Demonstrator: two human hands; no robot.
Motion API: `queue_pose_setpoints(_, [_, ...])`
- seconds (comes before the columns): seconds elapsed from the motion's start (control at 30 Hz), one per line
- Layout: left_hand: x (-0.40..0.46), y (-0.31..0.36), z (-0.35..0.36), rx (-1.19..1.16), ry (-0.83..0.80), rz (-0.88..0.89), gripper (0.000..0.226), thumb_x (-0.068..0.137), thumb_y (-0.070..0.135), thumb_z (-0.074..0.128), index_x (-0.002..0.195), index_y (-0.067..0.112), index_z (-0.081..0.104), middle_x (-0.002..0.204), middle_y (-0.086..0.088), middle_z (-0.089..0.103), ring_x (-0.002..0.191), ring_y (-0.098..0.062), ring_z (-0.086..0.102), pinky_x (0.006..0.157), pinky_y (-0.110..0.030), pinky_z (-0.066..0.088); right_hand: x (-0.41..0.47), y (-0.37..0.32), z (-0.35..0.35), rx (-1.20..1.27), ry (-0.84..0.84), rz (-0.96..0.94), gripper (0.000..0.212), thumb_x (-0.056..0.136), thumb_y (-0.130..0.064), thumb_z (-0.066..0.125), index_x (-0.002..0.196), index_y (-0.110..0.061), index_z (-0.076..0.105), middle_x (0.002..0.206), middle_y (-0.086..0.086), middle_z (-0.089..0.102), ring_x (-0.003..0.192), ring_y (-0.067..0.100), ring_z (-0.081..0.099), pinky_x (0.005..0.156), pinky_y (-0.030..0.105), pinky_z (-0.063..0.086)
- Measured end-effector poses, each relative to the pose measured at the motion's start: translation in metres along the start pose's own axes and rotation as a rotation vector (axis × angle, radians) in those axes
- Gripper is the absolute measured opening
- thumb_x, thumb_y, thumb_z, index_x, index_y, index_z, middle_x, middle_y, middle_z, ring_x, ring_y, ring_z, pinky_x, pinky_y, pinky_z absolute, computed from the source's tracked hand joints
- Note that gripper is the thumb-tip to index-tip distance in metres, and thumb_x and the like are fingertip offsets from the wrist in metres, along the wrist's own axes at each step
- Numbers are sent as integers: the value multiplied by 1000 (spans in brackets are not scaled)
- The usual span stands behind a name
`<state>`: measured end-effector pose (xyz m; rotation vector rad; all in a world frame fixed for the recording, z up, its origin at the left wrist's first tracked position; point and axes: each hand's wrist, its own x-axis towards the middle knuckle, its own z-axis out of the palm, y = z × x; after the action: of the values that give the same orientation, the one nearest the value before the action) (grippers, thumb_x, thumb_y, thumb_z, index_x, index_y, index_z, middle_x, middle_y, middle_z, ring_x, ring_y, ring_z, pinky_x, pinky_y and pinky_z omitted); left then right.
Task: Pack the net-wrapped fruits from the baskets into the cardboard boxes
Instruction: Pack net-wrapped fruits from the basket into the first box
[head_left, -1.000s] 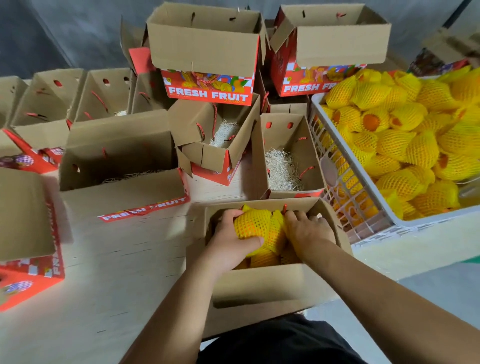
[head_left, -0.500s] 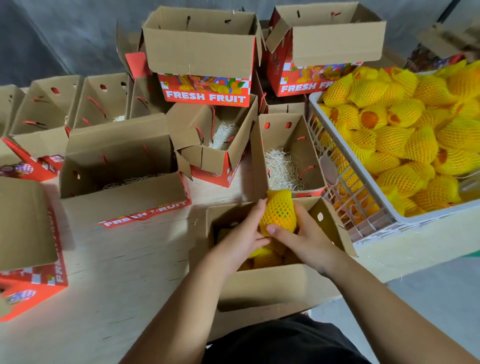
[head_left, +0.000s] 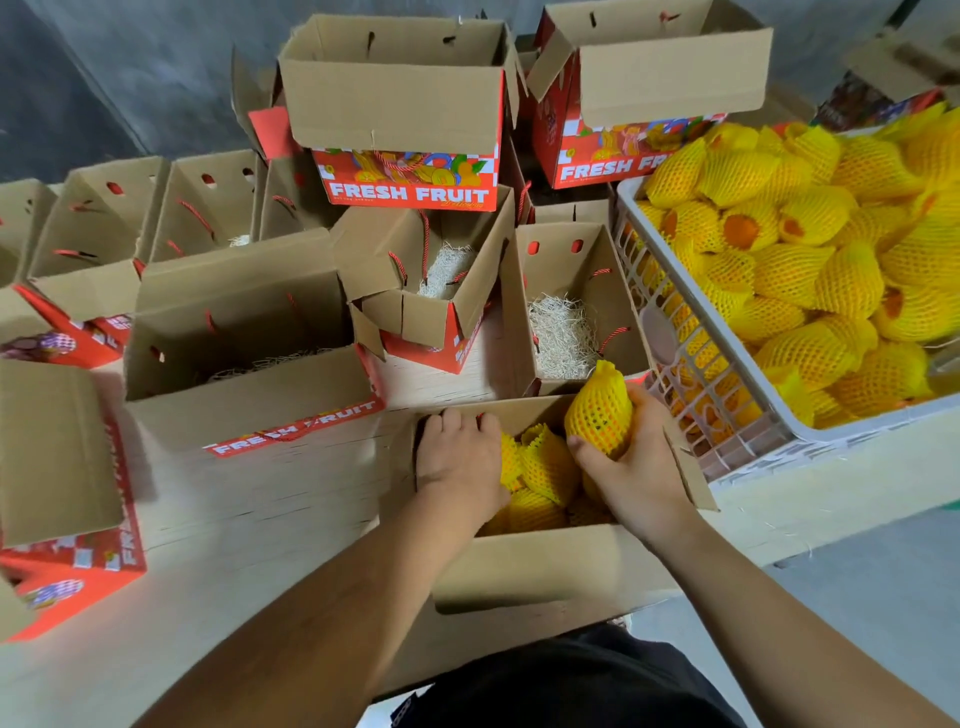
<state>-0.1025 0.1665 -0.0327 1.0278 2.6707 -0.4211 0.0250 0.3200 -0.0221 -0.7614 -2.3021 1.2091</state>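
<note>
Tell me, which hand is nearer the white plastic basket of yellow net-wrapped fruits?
Right. The right hand, gripping a yellow net-wrapped fruit, is beside the white plastic basket. The left hand rests on the open cardboard box, farther away.

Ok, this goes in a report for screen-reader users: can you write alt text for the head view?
A person's right hand grips a yellow net-wrapped fruit over a partly filled cardboard box, while the left hand rests inside it. A white basket of wrapped fruit sits to the right.
</note>
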Motion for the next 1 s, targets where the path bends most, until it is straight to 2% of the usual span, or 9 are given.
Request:
queue_pose_setpoints(0.1, [-10, 5, 8, 25, 44, -24, 56, 92, 24, 58, 141, 23, 31, 140, -10, 43, 124, -32, 36, 104, -44, 28, -4, 2, 2, 6, -60, -20, 77, 76, -19, 86, 137, -23, 41, 115, -30, 45, 110, -28, 42, 91, 1, 33])
queue_pose_setpoints(0.2, [-13, 4, 18, -35, 111, 145, 52, 94, 22, 59, 140, 28, 37, 136, -11, 35, 122, -35, 36, 102, -46, 27, -7, -2, 6, 25, -161, 46, 76, 77, -24, 85, 127, -37, 30, 112, -21, 53, 103, -3, 59, 87, 26, 46])
queue_pose_setpoints(0.27, [-8, -1, 18, 24, 97, 278, 45, 96, 23, 58, 139, 28, 44, 135, -10, 48, 123, -35, 45, 99, -44, 31, -9, 0, 10, -54, -202, 17, 75, 77, -28, 84, 121, -42, 25, 106, -19, 52, 96, 11, 60, 79, 24, 45])
queue_pose_setpoints(0.37, [-4, -14, 10, 130, 98, 152, 40, 100, 17, 48, 139, 25, 47, 133, -8, 59, 124, -34, 49, 100, -42, 33, -10, 0, 11, -91, -248, -18, 70, 75, -32, 81, 115, -45, 25, 99, -19, 53, 86, 12, 59, 65, 9, 38])
queue_pose_setpoints(0.47, [-12, -24, 12, 73, 115, 28, 41, 99, 12, 47, 139, 20, 47, 133, -8, 60, 123, -35, 47, 105, -43, 33, -11, 0, 11, -128, -297, -27, 70, 74, -35, 78, 118, -46, 25, 100, -14, 56, 90, 15, 61, 70, 25, 42])
queue_pose_setpoints(0.53, [-18, -23, 12, 19, 144, 20, 53, 89, 21, 63, 137, 20, 43, 131, -8, 55, 120, -34, 44, 102, -44, 33, -12, 0, 11, -144, -334, -55, 71, 74, -35, 78, 119, -46, 25, 102, -13, 55, 93, 15, 61, 73, 30, 46])
queue_pose_setpoints(0.67, [-17, -17, 13, -43, 142, 422, 69, 86, 49, 72, 141, 22, 42, 139, -6, 43, 125, -31, 41, 99, -44, 35, -10, -1, 16, -182, -355, -83, 71, 75, -28, 79, 119, -42, 26, 108, -4, 56, 101, 20, 59, 82, 39, 50])
queue_pose_setpoints(0.87, [-3, -15, 11, -56, -59, 393, 59, 95, 56, 61, 145, 30, 44, 143, -9, 39, 129, -37, 43, 107, -47, 36, -6, 2, 19, -126, -280, -31, 60, 75, -31, 78, 113, -37, 32, 97, -11, 55, 89, 21, 60, 72, 39, 49])
queue_pose_setpoints(1.0, [0, -13, 10, -162, -203, 353, 54, 92, 44, 69, 136, 24, 45, 142, -11, 39, 122, -41, 54, 97, -49, 50, -8, 3, 18, -175, -261, -42, 64, 75, -37, 77, 117, -41, 30, 104, -10, 53, 95, 19, 59, 75, 37, 48])
